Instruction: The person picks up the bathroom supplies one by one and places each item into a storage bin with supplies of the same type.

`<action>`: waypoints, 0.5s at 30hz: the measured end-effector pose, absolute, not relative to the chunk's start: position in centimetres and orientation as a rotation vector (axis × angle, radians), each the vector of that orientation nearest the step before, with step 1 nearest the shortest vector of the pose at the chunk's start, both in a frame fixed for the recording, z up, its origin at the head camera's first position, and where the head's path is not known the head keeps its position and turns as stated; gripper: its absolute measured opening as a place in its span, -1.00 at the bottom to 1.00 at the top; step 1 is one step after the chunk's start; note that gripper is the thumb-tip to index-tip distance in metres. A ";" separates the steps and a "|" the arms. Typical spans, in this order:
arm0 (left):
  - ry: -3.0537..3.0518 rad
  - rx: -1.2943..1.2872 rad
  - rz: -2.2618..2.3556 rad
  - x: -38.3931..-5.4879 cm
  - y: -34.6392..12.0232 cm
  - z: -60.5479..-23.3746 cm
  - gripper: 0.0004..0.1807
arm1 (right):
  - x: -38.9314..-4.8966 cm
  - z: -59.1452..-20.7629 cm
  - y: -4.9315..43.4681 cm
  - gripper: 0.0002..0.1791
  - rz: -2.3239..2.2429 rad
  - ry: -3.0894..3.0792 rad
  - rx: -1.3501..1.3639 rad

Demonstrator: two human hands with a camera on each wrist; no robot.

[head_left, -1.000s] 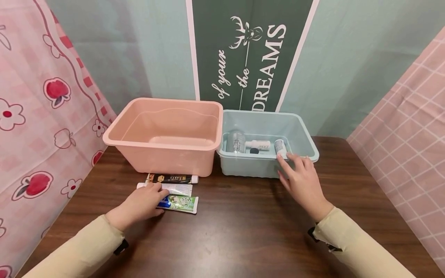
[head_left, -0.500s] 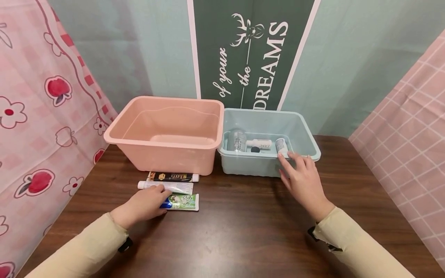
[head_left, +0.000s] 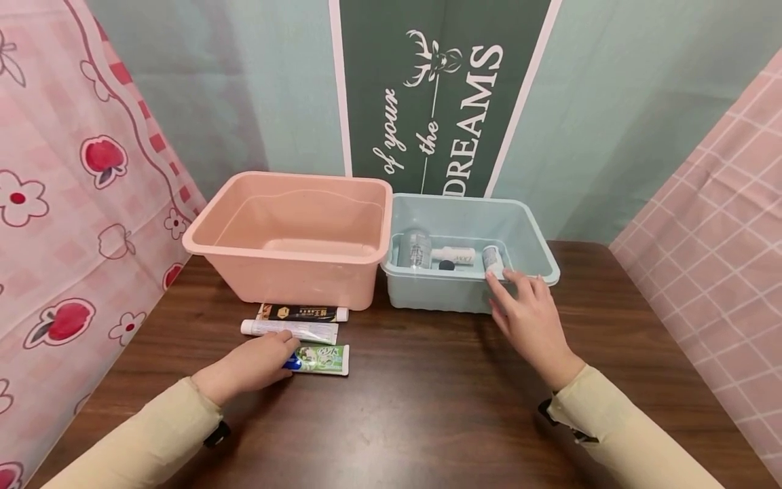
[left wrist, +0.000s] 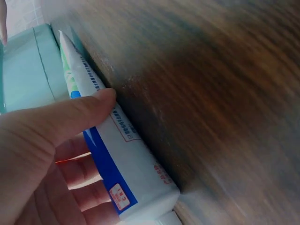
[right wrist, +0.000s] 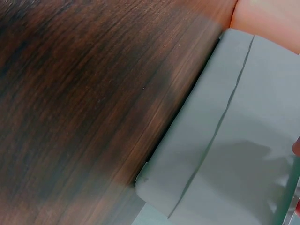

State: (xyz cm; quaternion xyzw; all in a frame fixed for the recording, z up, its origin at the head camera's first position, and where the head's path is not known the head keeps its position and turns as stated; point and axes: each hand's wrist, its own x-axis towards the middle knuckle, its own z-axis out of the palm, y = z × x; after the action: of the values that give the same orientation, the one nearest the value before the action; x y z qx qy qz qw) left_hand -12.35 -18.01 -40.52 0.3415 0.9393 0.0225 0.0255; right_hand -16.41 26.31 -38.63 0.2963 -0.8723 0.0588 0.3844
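Tube [head_left: 320,360] held; bin [head_left: 440,294] upright; bottle [head_left: 491,257] inside bin.
Tube: green-and-blue face, white printed back, crimped end pointing right, pinched by the left grip [head_left: 256,363]; contact with the surface [head_left: 415,401] cannot be told. Bin: pale blue, open-topped, near rim at the right grip [head_left: 530,318]. Bottle: white, dark print, lower end obscured by fingertips.

Tubes [head_left: 314,331] before left bin [head_left: 293,282], bottles [head_left: 415,249] in right bin [head_left: 440,295]
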 end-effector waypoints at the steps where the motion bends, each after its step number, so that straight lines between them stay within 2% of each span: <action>1: 2.907 1.062 0.072 -12.4 -18.1 -40.5 -0.66 | -16.4 -38.6 26.3 -0.46 0.150 -2.228 0.755; 15: 3.024 1.087 0.018 -12.7 -19.2 -36.9 -0.60 | -16.4 -38.6 26.2 -0.50 0.143 -2.257 0.736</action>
State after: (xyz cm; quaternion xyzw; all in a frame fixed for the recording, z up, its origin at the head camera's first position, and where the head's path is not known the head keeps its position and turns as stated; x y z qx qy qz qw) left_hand -12.69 -19.17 -36.92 0.3381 0.9404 0.0057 -0.0360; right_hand -16.40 26.16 -38.59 0.2873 -0.8807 0.0558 0.3725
